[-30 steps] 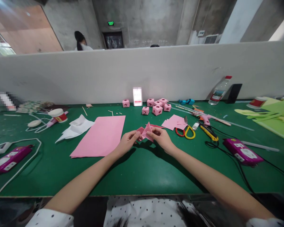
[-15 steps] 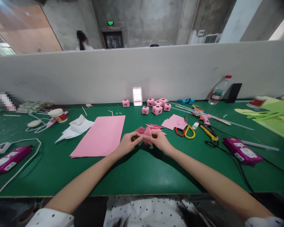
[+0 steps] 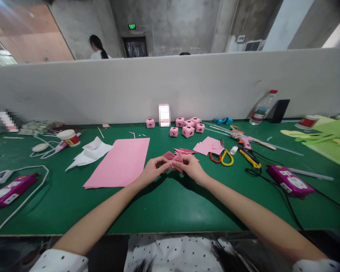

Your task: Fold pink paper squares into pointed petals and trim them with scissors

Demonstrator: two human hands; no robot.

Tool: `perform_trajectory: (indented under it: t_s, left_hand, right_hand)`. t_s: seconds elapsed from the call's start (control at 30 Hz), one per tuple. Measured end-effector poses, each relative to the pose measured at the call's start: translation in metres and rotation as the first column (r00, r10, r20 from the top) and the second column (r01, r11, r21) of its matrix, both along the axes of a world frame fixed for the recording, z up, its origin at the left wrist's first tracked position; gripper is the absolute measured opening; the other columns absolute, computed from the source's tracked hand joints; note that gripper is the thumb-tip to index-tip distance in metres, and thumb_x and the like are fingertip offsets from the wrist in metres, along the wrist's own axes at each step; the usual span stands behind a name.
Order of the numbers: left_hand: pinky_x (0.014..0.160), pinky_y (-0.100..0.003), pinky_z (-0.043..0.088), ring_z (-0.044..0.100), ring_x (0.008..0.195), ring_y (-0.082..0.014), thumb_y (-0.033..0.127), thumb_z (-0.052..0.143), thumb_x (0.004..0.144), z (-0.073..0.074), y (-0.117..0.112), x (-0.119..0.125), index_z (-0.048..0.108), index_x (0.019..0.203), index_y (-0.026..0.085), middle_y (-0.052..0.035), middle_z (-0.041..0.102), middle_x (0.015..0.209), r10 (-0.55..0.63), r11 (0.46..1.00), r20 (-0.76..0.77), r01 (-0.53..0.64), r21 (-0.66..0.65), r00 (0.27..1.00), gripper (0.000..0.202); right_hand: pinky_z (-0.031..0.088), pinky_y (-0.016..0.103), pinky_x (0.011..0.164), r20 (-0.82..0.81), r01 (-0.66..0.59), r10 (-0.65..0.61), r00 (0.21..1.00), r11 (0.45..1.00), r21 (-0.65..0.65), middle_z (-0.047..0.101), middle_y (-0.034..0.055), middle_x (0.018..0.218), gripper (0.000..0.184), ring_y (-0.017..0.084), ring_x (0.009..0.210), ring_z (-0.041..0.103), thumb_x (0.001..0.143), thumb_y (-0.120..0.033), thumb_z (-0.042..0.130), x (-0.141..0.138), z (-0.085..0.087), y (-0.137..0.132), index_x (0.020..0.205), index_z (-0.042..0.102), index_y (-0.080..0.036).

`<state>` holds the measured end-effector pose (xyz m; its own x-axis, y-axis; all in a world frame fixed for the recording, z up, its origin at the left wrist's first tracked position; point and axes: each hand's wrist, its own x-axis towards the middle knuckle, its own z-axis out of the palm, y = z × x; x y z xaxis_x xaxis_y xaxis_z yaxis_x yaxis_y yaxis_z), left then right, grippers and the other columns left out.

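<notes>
So at the bottom edge there was a white polka-dot top (image 3: 170,249), then the green surface (image 3: 175,211), with a purple packet (image 3: 13,189) far left and another purple packet (image 3: 290,181) on the right. Both hands were close together in the middle, the left hand (image 3: 154,168) and right hand (image 3: 193,169) each pinching the same folded pink paper (image 3: 176,158); couldn't tell whether it touched the surface. Left of that lay a stack of pink sheets (image 3: 120,162). Some folded pink pieces (image 3: 188,152) sat right behind the fingers, and to the right were pink paper squares (image 3: 208,145), scissors (image 3: 222,160) and a yellow utility knife (image 3: 252,159). Further back, a bunch of little pink paper cubes (image 3: 188,131) sat around an upright phone (image 3: 164,115), all in front of a pale divider (image 3: 116,90). Beyond it, you could see a dark-haired person (image 3: 102,53) and a green exit sign (image 3: 132,26).
</notes>
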<state>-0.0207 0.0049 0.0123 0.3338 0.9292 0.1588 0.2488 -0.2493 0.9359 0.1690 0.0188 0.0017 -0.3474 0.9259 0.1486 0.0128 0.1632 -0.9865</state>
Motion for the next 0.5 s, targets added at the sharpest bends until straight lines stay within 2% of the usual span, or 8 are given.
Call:
perform_trajectory:
  t_s: [0.17, 0.5]
  left_hand:
    - [0.064, -0.025, 0.048, 0.063, 0.073, -0.0153, 0.043, 0.061, 0.082, 0.0012, -0.0005, 0.0006, 0.066, 0.085, 0.015, -0.004, 0.07, 0.082, 0.001, 1.0, 0.026, -0.001, 0.0, 1.0, 0.029]
    - [0.065, -0.025, 0.048, 0.062, 0.073, -0.0157, 0.041, 0.06, 0.082, 0.0043, -0.0022, 0.0017, 0.066, 0.084, 0.014, -0.0043, 0.068, 0.08, 0.013, 1.0, 0.006, -0.013, -0.001, 1.0, 0.028]
  right_hand:
    - [0.039, 0.023, 0.048, -0.007, -0.021, 0.021, 1.0, 1.0, -0.004, 0.071, 0.0046, 0.072, 0.037, 0.012, 0.056, 0.056, 0.074, -0.05, 0.071, -0.0001, -0.0016, 0.0008, 0.081, 0.073, -0.014]
    - [0.042, 0.024, 0.053, -0.004, -0.011, 0.011, 1.0, 1.0, -0.021, 0.072, 0.0052, 0.074, 0.035, 0.014, 0.06, 0.06, 0.073, -0.048, 0.073, -0.0001, -0.0003, 0.0002, 0.081, 0.073, -0.014]
